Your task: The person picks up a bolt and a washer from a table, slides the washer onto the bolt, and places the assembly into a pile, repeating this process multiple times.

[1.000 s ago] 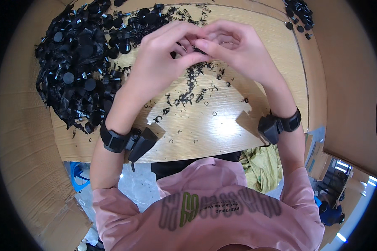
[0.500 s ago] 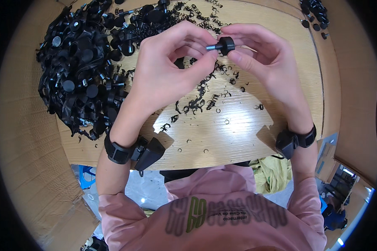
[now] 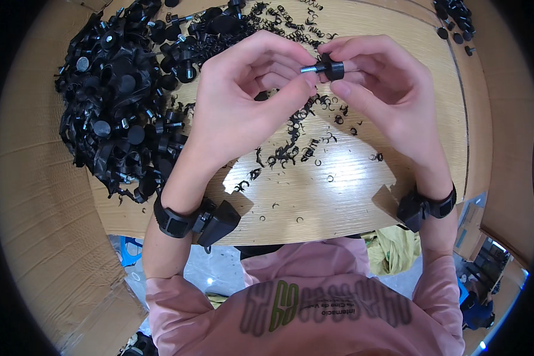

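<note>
Both hands meet above the counter's middle, holding 1 small black plastic knob w/ a short silver threaded stud. Right hand has a narrow grip: thumb & forefinger pinch the black knob head. Left hand also narrow, thumb & fingertips closed on the stud end that sticks out to the left. Knob is in the air, clear of the wood, stud lying roughly level.

Each wrist carries 1 black strap w/ a small black box: left wrist band, right wrist band; 2 in all.

Below the hands, the pale wooden counter has a loose scatter of small black coil springs & ring-shaped bits, too many & too small to count, thickest right under the hands, thinning toward the near edge.

To the left, 1 big heap of the same black stud knobs, dozens, touching & overlapping, no count possible. Far right top corner: a small group of black knobs, several, well apart from the heap.

No bins or trays seen; everything lies loose on the wood. Brown cardboard sheet flanks the counter on the left.
</note>
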The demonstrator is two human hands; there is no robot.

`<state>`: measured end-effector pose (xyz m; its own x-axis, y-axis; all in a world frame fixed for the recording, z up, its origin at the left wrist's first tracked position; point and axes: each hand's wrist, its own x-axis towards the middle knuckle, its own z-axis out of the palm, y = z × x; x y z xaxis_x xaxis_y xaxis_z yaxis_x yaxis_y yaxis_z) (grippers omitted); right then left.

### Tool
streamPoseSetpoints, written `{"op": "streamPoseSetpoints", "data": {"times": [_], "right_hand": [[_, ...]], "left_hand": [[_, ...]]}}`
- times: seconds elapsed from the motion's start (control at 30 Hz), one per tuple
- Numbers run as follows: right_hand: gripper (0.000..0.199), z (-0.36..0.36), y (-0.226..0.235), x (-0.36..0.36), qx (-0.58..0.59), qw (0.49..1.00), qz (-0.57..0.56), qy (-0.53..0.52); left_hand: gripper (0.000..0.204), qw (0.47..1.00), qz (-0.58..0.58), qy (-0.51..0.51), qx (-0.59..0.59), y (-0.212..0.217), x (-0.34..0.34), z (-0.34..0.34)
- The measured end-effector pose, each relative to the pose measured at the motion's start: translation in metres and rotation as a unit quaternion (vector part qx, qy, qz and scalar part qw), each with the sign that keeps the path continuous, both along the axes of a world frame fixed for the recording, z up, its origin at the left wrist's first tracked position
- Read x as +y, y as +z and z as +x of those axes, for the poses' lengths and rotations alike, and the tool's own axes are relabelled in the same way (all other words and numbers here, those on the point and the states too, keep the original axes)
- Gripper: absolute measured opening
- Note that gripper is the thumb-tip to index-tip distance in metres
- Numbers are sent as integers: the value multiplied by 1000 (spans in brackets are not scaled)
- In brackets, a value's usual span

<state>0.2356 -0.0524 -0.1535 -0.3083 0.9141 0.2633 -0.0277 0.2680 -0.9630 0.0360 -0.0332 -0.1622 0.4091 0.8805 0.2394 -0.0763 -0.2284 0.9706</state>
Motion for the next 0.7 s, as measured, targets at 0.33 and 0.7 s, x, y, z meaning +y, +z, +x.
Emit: {"op": "streamPoseSetpoints", "data": {"times": [0.33,0.7], "right_hand": [[23,1,-7,2,-7,1000,22,12],[28,-5,-10,-1,-37,997,62,-8]], "left_hand": [[20,1000,-10,-13,-13,-2,1,-3],[17,999,7,19,46,-1,0,-3]]}}
